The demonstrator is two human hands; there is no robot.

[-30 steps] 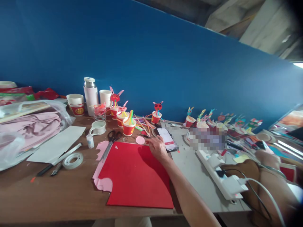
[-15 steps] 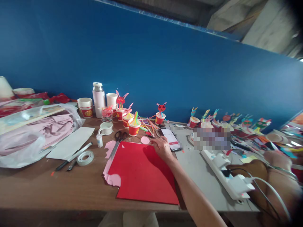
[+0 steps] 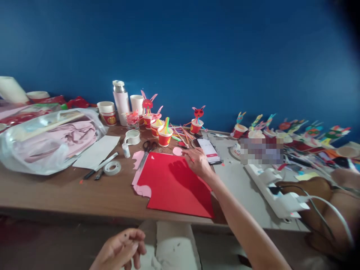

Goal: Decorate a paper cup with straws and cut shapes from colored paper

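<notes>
A small pink paper disc point(image 3: 177, 151) lies flat on the desk point(image 3: 56, 187), just beyond the far edge of a red sheet point(image 3: 177, 187). The right hand point(image 3: 199, 162) reaches over that sheet's upper right area, palm down, its fingers bent and their tips beside the disc; whether they touch it or pinch anything, I cannot tell. The left hand point(image 3: 122, 248) hangs in front of the desk's near edge, above the person's lap, fingers loosely curled and apart, with nothing seen in it.

Along the red sheet's left side, cut pink paper point(image 3: 143, 190) sticks out from underneath, and a pair of scissors point(image 3: 145, 154) lies at the upper left corner, blades pointing toward the person. Just right of the right hand is a phone point(image 3: 208, 149) with its screen lit.

Beyond the disc stands a red cup of straws point(image 3: 165, 139), and farther back another cup point(image 3: 196, 127) bears a red eared figure. To the left are a roll of tape point(image 3: 112, 173), a white sheet point(image 3: 97, 152) and a tall flask point(image 3: 122, 108). A white power strip point(image 3: 260, 187) lies on the right, and a blue wall point(image 3: 180, 56) rises behind everything
</notes>
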